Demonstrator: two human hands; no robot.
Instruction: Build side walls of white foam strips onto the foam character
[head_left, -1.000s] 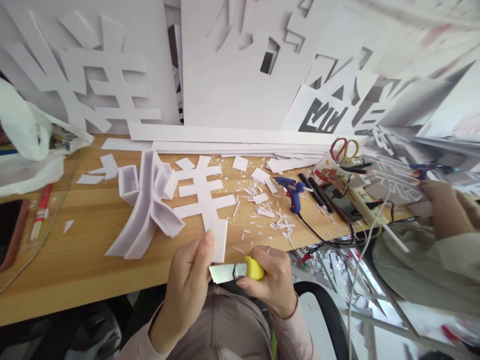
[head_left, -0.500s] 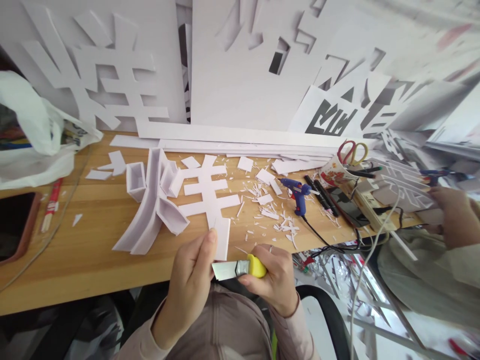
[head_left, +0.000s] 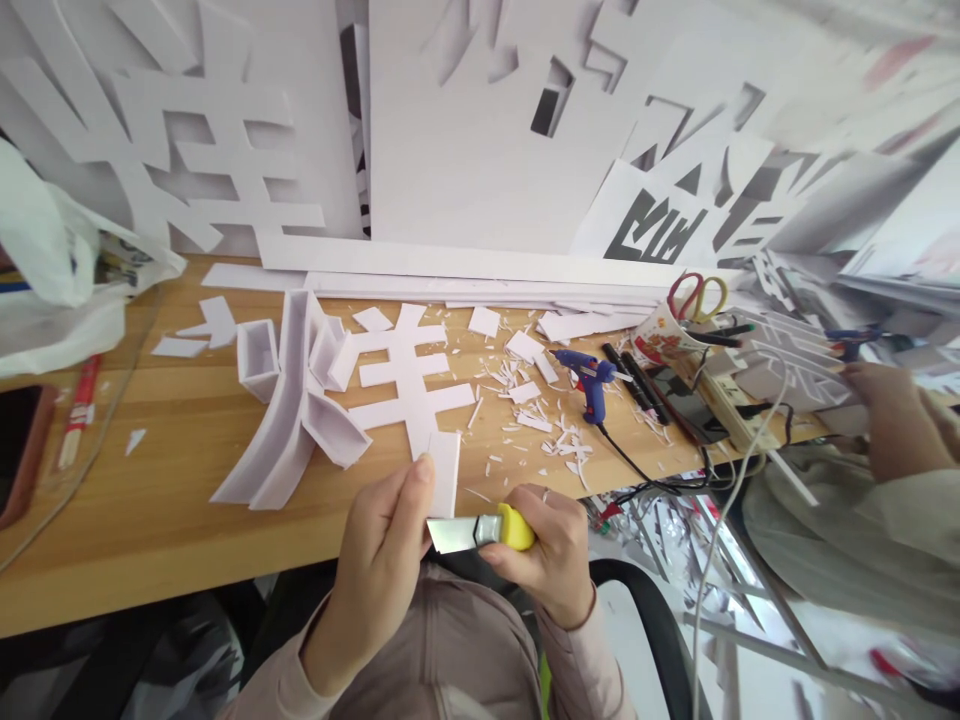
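My left hand point(head_left: 386, 555) pinches a small white foam board strip point(head_left: 446, 478) near the table's front edge, thumb on top. In my right hand point(head_left: 551, 550) is a yellow utility knife point(head_left: 516, 527), its wide blade point(head_left: 454, 535) pointing left, at the strip's lower end. Whether the blade touches the strip I cannot tell. Just beyond the strip lies a flat white cut-out character piece point(head_left: 412, 375), partly covered by it. To its left stands a character part with raised white walls point(head_left: 289, 420).
A blue glue gun point(head_left: 589, 380) with a black cord lies at right, by black markers point(head_left: 634, 385). Foam scraps point(head_left: 536, 420) litter the middle. A cup point(head_left: 660, 335) holds scissors. A co-worker's arm point(head_left: 900, 430) is at far right; a phone point(head_left: 22, 450) far left.
The camera view has shifted slightly, so the table things appear a little further left. Both hands keep their grip; the knife and strip have barely moved.
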